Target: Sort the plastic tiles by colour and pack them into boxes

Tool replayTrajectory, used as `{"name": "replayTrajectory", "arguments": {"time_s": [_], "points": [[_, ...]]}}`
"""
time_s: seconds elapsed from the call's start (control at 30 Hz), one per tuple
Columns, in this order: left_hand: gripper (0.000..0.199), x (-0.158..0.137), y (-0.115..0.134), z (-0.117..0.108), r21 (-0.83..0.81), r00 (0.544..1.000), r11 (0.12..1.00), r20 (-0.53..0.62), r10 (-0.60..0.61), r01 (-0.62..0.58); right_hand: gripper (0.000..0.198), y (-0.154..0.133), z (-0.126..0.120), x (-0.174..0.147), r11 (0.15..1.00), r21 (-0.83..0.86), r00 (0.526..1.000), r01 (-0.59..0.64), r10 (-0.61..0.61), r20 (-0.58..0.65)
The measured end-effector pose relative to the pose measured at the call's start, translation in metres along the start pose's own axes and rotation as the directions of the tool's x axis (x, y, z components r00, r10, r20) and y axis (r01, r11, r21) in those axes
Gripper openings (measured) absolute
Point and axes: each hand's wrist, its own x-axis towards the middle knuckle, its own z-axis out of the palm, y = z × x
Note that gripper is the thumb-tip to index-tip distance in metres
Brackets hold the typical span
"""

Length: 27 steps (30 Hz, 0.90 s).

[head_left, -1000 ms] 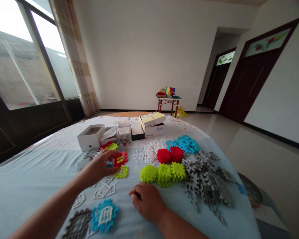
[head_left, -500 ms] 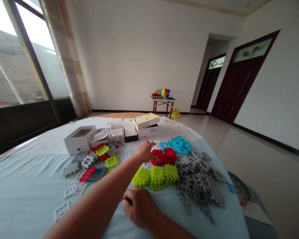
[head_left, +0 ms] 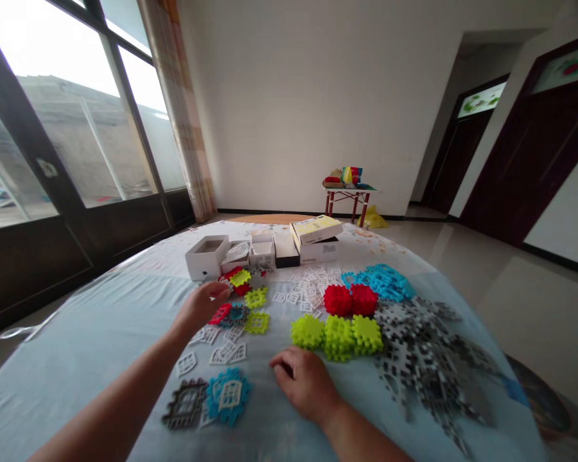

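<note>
My left hand (head_left: pixel 206 300) hovers at or just above the mixed pile on the left, its fingers reaching out and somewhat apart. Beside the fingertips lie a lime-green interlocking plastic tile (head_left: pixel 240 278) and red ones; the hand hides grey pieces there. Nothing shows in its grasp. My right hand (head_left: pixel 308 380) rests on the cloth with fingers curled in, and I see nothing in it. Just beyond it stand lime-green tile stacks (head_left: pixel 338 337), with red tile stacks (head_left: pixel 350 299) behind. Nearer me, a blue tile (head_left: pixel 214 396) and a dark grey tile (head_left: pixel 185 405) lie side by side.
Grey tiles (head_left: pixel 428 353) form a wide heap on the right, with blue tiles (head_left: pixel 385 282) behind. White window-shaped pieces (head_left: pixel 313 285) are scattered mid-table. Open boxes, including a white box (head_left: pixel 202 263), line the back of the cloth-covered table (head_left: pixel 106 327).
My left hand has moved left, from the red stacks to the mixed pile. My right hand remains curled on the cloth. The view has turned left.
</note>
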Motion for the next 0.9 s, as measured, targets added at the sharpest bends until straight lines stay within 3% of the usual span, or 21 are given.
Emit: {"name": "replayTrajectory", "arguments": {"time_s": [0.13, 0.3, 0.4, 0.57, 0.73, 0.83, 0.9], "points": [[0.042, -0.021, -0.021, -0.004, 0.051, 0.999, 0.998, 0.002, -0.049, 0.049, 0.021, 0.000, 0.000, 0.000, 1.000, -0.003, 1.000, 0.002, -0.002, -0.004], [0.046, -0.034, -0.020, 0.007, 0.101, 0.997, 0.995, 0.071, -0.024, 0.017, 0.021, 0.000, 0.000, -0.001, 1.000, -0.006, 1.000, 0.007, -0.007, -0.011], [0.041, -0.034, -0.019, 0.007, 0.026, 0.997, 0.999, 0.077, -0.020, 0.018, 0.020, 0.000, 0.000, -0.002, 1.000, 0.003, 1.000, 0.015, -0.015, -0.014], [0.048, -0.037, -0.031, -0.006, -0.145, 0.984, 0.973, -0.004, -0.181, 0.178, 0.020, 0.000, -0.001, -0.001, 1.000, 0.017, 1.000, 0.021, -0.021, -0.014], [0.053, -0.048, -0.052, -0.017, -0.144, 0.954, 0.950, -0.075, -0.289, 0.276, 0.021, 0.001, -0.001, -0.001, 1.000, 0.008, 1.000, 0.013, -0.013, -0.010], [0.051, -0.051, -0.062, -0.019, 0.021, 0.974, 0.978, -0.098, -0.205, 0.208, 0.021, 0.001, 0.000, -0.001, 1.000, 0.007, 1.000, 0.016, -0.016, -0.015], [0.051, -0.051, -0.067, -0.020, 0.154, 0.997, 0.986, -0.063, -0.055, 0.064, 0.021, 0.001, 0.000, -0.002, 1.000, 0.007, 1.000, 0.016, -0.016, -0.020]]}}
